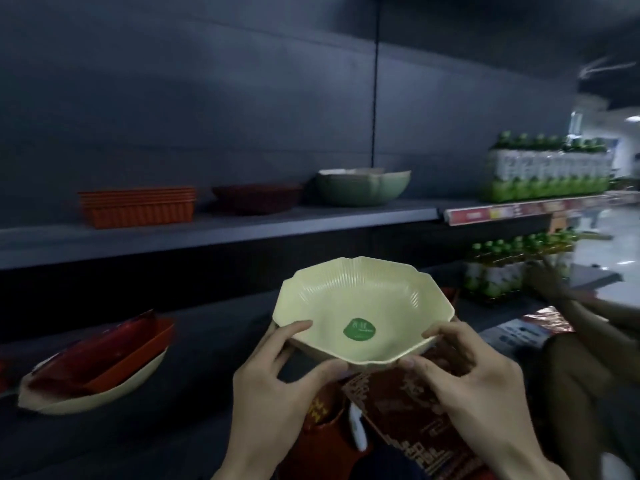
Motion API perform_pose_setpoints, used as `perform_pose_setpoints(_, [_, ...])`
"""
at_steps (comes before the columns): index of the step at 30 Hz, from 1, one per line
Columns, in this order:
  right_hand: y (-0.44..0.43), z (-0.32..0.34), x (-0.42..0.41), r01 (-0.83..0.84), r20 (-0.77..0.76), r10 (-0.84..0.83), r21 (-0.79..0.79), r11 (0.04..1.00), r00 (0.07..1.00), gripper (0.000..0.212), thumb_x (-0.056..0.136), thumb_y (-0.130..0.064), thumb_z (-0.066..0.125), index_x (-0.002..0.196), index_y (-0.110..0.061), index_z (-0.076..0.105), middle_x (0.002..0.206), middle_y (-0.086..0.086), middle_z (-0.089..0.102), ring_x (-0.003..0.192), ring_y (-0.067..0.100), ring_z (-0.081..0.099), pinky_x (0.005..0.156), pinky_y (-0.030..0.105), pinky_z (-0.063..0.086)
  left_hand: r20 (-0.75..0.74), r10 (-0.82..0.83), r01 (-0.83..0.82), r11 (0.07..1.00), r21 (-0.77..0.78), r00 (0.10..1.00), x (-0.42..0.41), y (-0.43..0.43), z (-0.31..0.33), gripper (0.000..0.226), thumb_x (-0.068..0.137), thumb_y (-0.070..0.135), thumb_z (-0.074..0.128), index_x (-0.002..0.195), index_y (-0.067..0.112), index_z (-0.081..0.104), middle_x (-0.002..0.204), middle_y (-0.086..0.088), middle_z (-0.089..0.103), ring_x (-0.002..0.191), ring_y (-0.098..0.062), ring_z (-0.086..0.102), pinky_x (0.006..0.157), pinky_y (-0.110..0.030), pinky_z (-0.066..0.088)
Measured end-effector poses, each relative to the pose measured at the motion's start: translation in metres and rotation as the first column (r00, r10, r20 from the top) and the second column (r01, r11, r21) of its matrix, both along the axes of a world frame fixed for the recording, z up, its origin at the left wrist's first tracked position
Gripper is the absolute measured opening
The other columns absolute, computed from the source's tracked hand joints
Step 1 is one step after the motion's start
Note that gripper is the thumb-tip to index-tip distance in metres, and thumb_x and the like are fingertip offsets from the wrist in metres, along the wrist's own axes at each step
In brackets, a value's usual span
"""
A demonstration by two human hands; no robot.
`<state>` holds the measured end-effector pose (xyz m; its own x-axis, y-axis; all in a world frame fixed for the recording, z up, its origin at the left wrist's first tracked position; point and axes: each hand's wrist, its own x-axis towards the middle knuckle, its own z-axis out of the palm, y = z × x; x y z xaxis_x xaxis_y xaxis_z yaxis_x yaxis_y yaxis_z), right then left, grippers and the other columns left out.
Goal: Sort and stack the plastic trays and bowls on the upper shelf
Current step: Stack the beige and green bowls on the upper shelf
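Currently both hands closed on one pale yellow bowl [360, 313]: left hand [277, 382] and right hand [481, 386] pinch its near rim, thumbs inside, below the upper shelf [207, 233]. Judgement: lift level, nest it squarely into the green bowl stack [362, 187], clear of the brown tray [258, 199].

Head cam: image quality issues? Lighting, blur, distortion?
Head view: dim overall, shelf back panel nearly black; cream bowl in both hands is the sharpest, best-lit thing; motion blur smears the red trays lower left; wide-angle bends the upper shelf edge; right aisle overexposed.
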<state>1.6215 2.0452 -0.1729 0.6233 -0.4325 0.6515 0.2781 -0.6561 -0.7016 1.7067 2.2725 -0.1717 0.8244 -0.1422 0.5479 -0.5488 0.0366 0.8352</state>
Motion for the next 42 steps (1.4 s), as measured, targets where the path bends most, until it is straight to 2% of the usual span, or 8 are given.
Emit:
perform_pose_setpoints(3, [-0.015, 0.016, -0.021, 0.044, 0.052, -0.043, -0.02, 0.999, 0.998, 0.057, 0.058, -0.057, 0.089, 0.107, -0.034, 0.073, 0.098, -0.019, 0.078, 0.095, 0.0, 0.073, 0.085, 0.021, 0.056, 0.013, -0.071, 0.071, 0.997, -0.021, 0.997, -0.006, -0.016, 0.016, 0.049, 0.056, 0.027, 0.098, 0.101, 0.032, 0.08, 0.104, 0.03, 0.076, 0.102, 0.008, 0.072, 0.082, -0.006, 0.052])
perform_pose_setpoints(9, [-0.039, 0.047, -0.036, 0.062, 0.121, -0.058, -0.027, 0.998, 0.991, 0.041, 0.063, -0.043, 0.091, 0.097, -0.029, 0.074, 0.097, -0.022, 0.077, 0.099, -0.005, 0.072, 0.08, 0.005, 0.051, 0.08, -0.142, 0.149, 0.985, -0.09, 0.987, -0.004, -0.041, 0.05, 0.045, 0.063, 0.021, 0.096, 0.102, 0.022, 0.075, 0.099, 0.007, 0.081, 0.1, -0.008, 0.077, 0.086, -0.019, 0.059])
perform_pose_setpoints(14, [-0.057, 0.078, -0.019, 0.064, 0.192, -0.059, -0.019, 0.998, 0.98, 0.04, 0.068, -0.051, 0.087, 0.1, -0.032, 0.072, 0.096, -0.017, 0.078, 0.09, 0.006, 0.074, 0.079, 0.037, 0.061, 0.128, -0.171, 0.189, 0.972, -0.142, 0.977, 0.012, -0.06, 0.085, 0.041, 0.064, 0.025, 0.094, 0.1, 0.016, 0.076, 0.1, 0.001, 0.082, 0.1, -0.013, 0.078, 0.085, -0.022, 0.061])
perform_pose_setpoints(24, [-0.099, 0.162, 0.045, -0.047, 0.331, 0.038, 0.016, 0.999, 0.943, 0.049, 0.061, -0.052, 0.088, 0.097, -0.024, 0.073, 0.096, -0.008, 0.081, 0.098, 0.003, 0.077, 0.09, 0.03, 0.063, 0.329, -0.13, 0.18, 0.976, -0.125, 0.935, 0.071, -0.094, 0.17, 0.04, 0.068, 0.018, 0.095, 0.102, 0.012, 0.074, 0.098, -0.002, 0.081, 0.098, -0.012, 0.078, 0.084, -0.016, 0.059])
perform_pose_setpoints(30, [-0.124, 0.208, 0.096, -0.049, 0.358, 0.046, -0.002, 0.999, 0.933, 0.045, 0.069, -0.037, 0.095, 0.103, -0.016, 0.074, 0.098, -0.005, 0.081, 0.096, 0.005, 0.077, 0.092, 0.035, 0.064, 0.43, 0.019, 0.016, 0.997, -0.077, 0.902, 0.128, -0.117, 0.214, 0.031, 0.074, 0.035, 0.094, 0.096, 0.024, 0.075, 0.094, 0.006, 0.08, 0.094, -0.009, 0.076, 0.079, -0.019, 0.057])
perform_pose_setpoints(34, [-0.145, 0.233, 0.138, -0.008, 0.364, 0.01, -0.007, 1.0, 0.931, 0.052, 0.063, -0.057, 0.094, 0.099, -0.024, 0.075, 0.096, -0.007, 0.081, 0.095, 0.006, 0.077, 0.09, 0.041, 0.064, 0.424, 0.078, -0.059, 0.997, -0.058, 0.902, 0.168, -0.13, 0.242, 0.034, 0.071, 0.046, 0.094, 0.094, 0.028, 0.076, 0.092, 0.01, 0.08, 0.091, -0.01, 0.076, 0.084, -0.031, 0.061])
perform_pose_setpoints(39, [-0.17, 0.252, 0.183, 0.006, 0.322, -0.014, 0.024, 1.0, 0.947, 0.053, 0.059, -0.062, 0.093, 0.094, -0.026, 0.076, 0.093, -0.008, 0.081, 0.092, 0.006, 0.077, 0.09, 0.043, 0.063, 0.423, 0.155, -0.16, 0.987, -0.024, 0.892, 0.204, -0.15, 0.264, 0.033, 0.068, 0.047, 0.095, 0.089, 0.028, 0.077, 0.085, 0.011, 0.076, 0.078, -0.005, 0.069, 0.063, -0.009, 0.048])
perform_pose_setpoints(42, [-0.181, 0.258, 0.207, 0.035, 0.285, -0.038, 0.014, 0.999, 0.958, 0.055, 0.056, -0.069, 0.091, 0.091, -0.03, 0.076, 0.092, -0.009, 0.08, 0.092, 0.008, 0.076, 0.088, 0.041, 0.063, 0.413, 0.167, -0.187, 0.982, 0.009, 0.895, 0.225, -0.159, 0.271, 0.033, 0.069, 0.046, 0.094, 0.089, 0.027, 0.077, 0.088, 0.01, 0.076, 0.083, -0.006, 0.069, 0.062, -0.005, 0.046])
